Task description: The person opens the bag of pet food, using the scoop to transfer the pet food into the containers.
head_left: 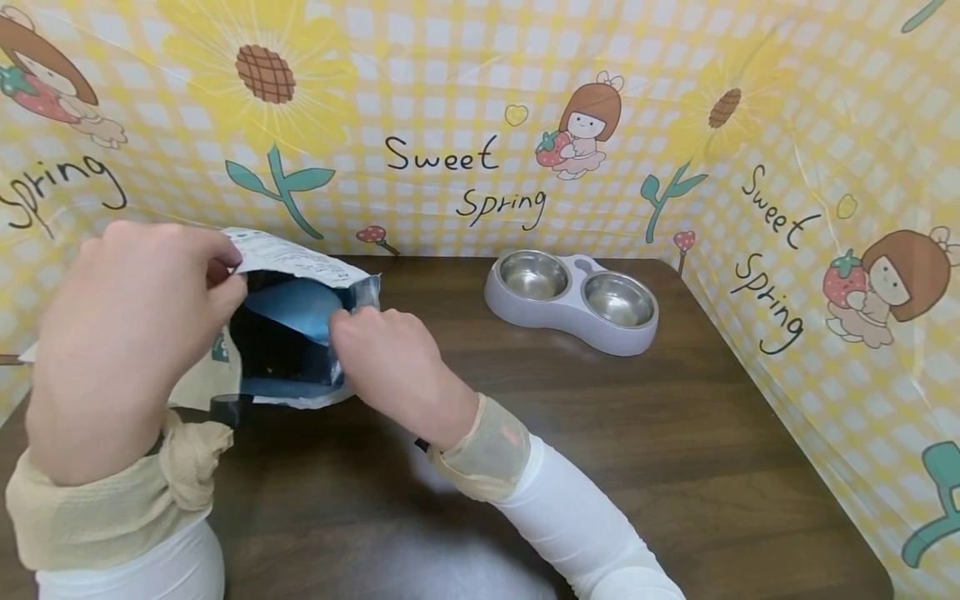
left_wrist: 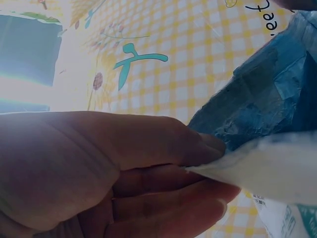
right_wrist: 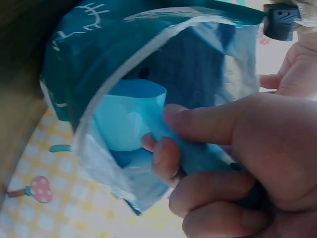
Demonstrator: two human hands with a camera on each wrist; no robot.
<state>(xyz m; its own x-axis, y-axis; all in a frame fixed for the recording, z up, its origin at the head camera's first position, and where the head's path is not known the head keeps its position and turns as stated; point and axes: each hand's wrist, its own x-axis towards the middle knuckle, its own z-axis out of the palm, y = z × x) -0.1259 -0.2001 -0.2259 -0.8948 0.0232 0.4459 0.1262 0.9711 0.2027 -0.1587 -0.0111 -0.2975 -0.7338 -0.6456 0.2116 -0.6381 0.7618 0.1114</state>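
An opened foil-lined bag [head_left: 285,255] stands on the left of the table, its mouth turned toward me in the head view. My left hand [head_left: 123,333] pinches the bag's rim between thumb and fingers, as the left wrist view shows close up. With curled fingers, my right hand [head_left: 397,371] grips the handle of a light blue scoop [right_wrist: 126,121]. The scoop's cup lies inside the bag mouth in the right wrist view. Dark shadow hides the bag's bottom.
A light purple double pet bowl [head_left: 551,319] with two metal dishes stands at the back, right of the bag. Behind it and on both sides rises a yellow checked cloth [head_left: 442,75]. The brown wooden table [head_left: 600,442] extends toward me.
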